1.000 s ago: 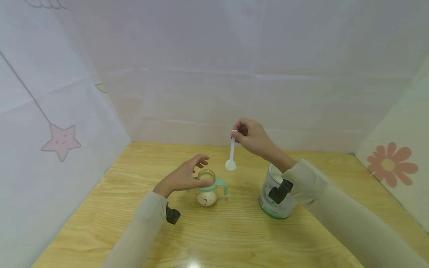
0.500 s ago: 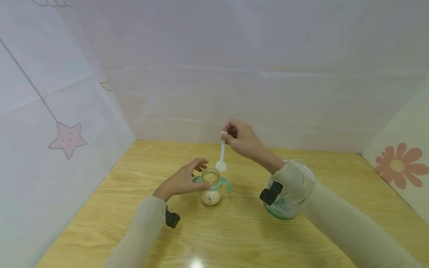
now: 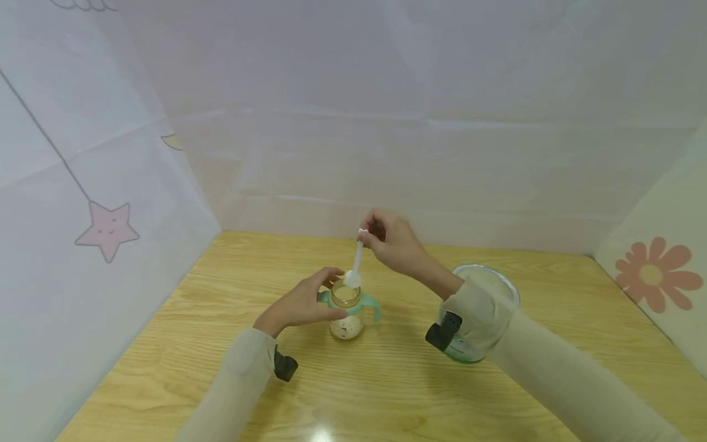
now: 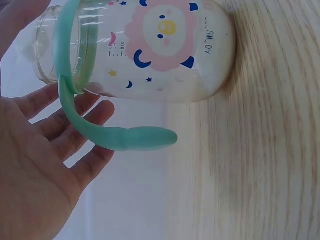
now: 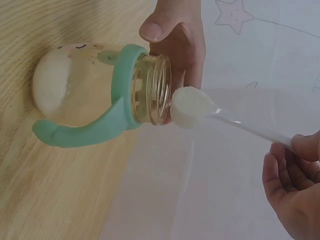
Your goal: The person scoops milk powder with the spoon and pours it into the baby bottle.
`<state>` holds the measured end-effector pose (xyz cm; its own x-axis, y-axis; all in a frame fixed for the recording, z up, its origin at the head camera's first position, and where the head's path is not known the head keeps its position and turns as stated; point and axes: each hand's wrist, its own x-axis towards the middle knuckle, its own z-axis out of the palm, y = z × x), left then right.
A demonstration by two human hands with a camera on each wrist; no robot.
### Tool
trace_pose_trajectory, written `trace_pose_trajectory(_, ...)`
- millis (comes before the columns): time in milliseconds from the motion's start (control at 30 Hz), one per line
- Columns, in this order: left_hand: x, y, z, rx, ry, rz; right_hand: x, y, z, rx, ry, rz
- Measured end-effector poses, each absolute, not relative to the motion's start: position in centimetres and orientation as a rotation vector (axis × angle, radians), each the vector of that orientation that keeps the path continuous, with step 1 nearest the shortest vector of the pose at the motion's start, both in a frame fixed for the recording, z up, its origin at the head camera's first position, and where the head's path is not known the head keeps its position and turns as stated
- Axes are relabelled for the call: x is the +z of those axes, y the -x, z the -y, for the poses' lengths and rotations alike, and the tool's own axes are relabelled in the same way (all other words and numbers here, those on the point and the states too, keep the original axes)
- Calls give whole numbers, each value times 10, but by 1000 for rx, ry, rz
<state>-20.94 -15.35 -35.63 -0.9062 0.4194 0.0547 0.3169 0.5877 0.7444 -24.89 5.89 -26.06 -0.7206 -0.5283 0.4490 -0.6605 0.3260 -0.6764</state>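
A clear baby bottle (image 3: 347,329) with a mint-green two-handled ring and amber neck stands uncapped and upright on the table. Whitish contents fill its lower part; a cartoon animal print (image 4: 162,30) shows in the left wrist view. My left hand (image 3: 305,302) is spread loosely around the neck, thumb in front and fingers behind, one green handle (image 4: 107,135) in front of the palm. My right hand (image 3: 396,244) pinches the handle end of a white measuring scoop (image 5: 192,107). Heaped with pale powder, the scoop's bowl is right at the bottle's mouth.
To the right stands a clear-walled tub (image 3: 466,351) with a green base, partly hidden by the right sleeve (image 3: 486,313). Pale fabric walls with a pink star (image 3: 107,230) and a flower (image 3: 657,273) enclose the wooden table (image 3: 359,393).
My right hand has carried the scoop left and down, from beside the bottle to its mouth. My left hand stays around the neck with little movement.
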Motion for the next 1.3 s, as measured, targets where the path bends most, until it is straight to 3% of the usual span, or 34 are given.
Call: trace_pose_trajectory(1300, -370, 210, 148, 1284, -698, -2651, -294, 223, -84, 1327, -1190, 2357)
